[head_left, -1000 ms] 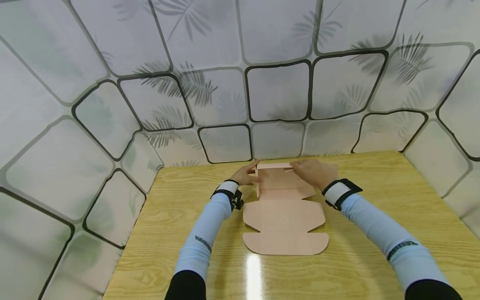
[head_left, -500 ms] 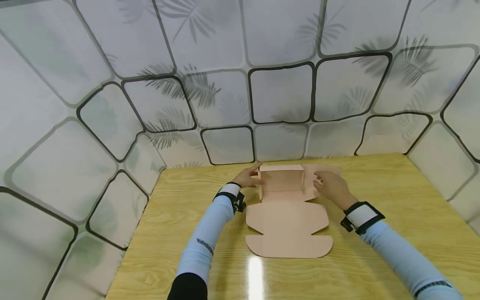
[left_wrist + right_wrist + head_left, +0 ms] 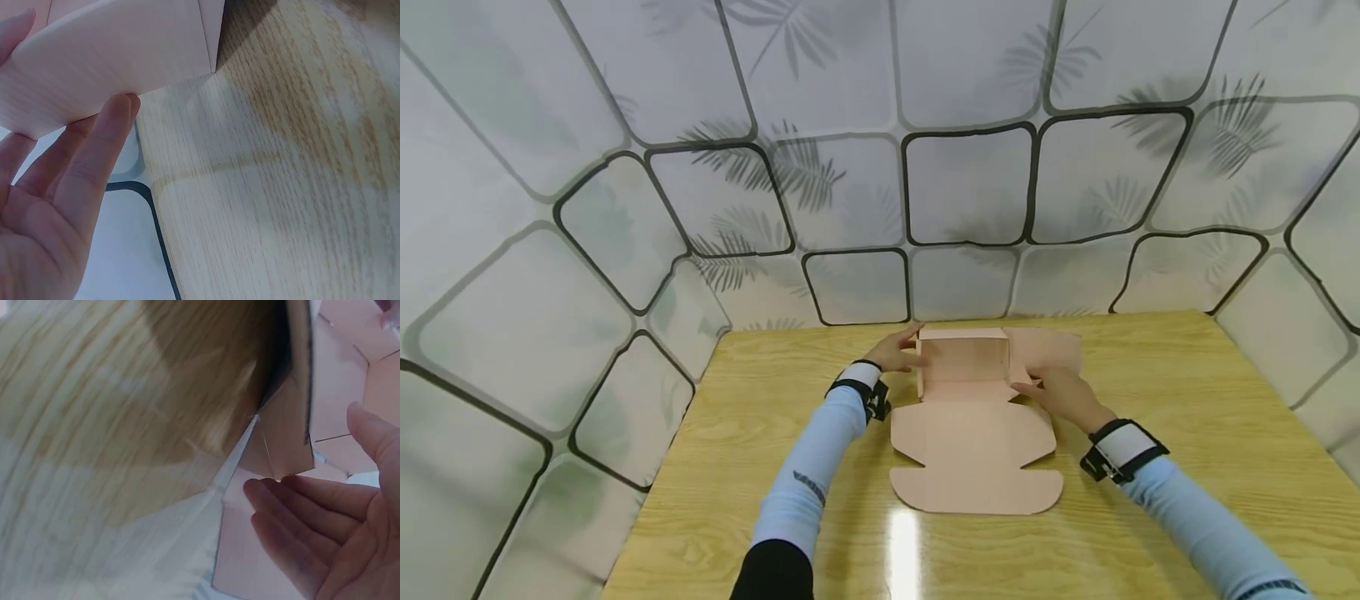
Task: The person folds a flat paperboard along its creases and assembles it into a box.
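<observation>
A partly folded brown cardboard box (image 3: 973,450) lies on the table, its far end raised and its near panels flat. My left hand (image 3: 895,350) holds the raised left wall; in the left wrist view, the thumb lies over its top edge and the fingers (image 3: 94,156) touch its outer face. At the right side of the box is my right hand (image 3: 1063,396), thumb towards the inside. Its fingers (image 3: 300,512), fairly straight, reach to the lower edge of a raised side flap (image 3: 287,431) in the right wrist view. A flat panel (image 3: 1052,346) extends out to the right.
The box rests on a wood-grain table (image 3: 775,400). Close behind the table's far edge hangs a patterned grey-white curtain or wall covering (image 3: 962,183), which also runs along the left and right sides.
My right hand has moved from the back wall to the right and nearer, down to the right side wall, which now stands up. My left hand stays at the left wall.
</observation>
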A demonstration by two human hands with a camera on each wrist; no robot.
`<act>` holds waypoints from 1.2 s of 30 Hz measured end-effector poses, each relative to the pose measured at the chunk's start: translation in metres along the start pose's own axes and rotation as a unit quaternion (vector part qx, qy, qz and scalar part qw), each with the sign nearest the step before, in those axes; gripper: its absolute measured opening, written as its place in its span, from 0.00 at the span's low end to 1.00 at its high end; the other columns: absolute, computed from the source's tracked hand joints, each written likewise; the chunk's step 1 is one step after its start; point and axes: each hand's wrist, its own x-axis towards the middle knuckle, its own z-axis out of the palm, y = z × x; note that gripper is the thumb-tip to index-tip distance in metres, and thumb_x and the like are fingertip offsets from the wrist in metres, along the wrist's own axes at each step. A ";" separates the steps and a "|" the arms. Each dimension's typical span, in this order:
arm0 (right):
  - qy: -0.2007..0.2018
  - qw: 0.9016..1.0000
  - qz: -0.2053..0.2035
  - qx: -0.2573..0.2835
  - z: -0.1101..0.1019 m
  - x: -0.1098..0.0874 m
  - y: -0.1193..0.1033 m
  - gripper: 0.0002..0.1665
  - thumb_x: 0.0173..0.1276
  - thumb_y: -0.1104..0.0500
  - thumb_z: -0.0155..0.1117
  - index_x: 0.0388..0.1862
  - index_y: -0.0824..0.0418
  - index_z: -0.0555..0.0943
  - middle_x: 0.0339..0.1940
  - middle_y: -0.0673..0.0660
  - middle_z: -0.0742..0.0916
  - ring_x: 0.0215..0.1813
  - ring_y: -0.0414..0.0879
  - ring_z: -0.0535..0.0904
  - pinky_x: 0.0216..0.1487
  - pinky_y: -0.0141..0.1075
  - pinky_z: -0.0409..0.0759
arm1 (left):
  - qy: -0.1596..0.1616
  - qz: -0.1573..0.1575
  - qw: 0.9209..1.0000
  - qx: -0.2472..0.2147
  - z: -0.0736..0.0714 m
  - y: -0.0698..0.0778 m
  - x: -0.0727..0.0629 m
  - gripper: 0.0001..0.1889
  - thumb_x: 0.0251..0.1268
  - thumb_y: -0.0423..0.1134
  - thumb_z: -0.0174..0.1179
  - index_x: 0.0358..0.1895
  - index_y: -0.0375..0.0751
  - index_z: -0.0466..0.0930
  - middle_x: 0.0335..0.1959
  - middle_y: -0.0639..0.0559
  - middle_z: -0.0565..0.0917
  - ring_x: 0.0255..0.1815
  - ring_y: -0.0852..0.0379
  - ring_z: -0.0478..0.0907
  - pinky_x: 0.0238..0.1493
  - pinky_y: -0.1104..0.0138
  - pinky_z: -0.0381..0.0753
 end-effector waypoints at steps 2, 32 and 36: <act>-0.008 1.000 -0.016 0.014 0.001 0.001 -0.002 0.23 0.66 0.46 0.57 0.35 0.68 0.78 0.26 0.62 0.82 0.30 0.53 0.78 0.27 0.41 0.76 | 0.000 -0.001 1.000 0.003 0.000 0.000 0.001 0.41 0.61 0.38 0.60 0.73 0.55 0.47 0.70 0.38 0.60 0.70 0.48 0.59 0.54 0.59 0.78; -0.157 0.971 -0.155 -0.092 0.018 0.015 -0.026 0.33 0.63 0.48 0.60 0.59 0.71 0.73 0.50 0.66 0.78 0.50 0.57 0.74 0.50 0.46 0.75 | -0.010 -0.008 1.000 -0.001 0.001 0.000 0.002 0.41 0.61 0.37 0.60 0.73 0.56 0.46 0.70 0.38 0.58 0.71 0.47 0.58 0.55 0.59 0.77; -0.140 0.963 -0.177 -0.145 0.020 0.019 -0.031 0.29 0.63 0.46 0.60 0.52 0.68 0.77 0.47 0.66 0.81 0.48 0.59 0.76 0.49 0.49 0.76 | -0.019 -0.007 1.000 -0.014 -0.004 0.007 -0.004 0.42 0.60 0.35 0.60 0.73 0.54 0.45 0.71 0.38 0.56 0.71 0.46 0.57 0.55 0.57 0.77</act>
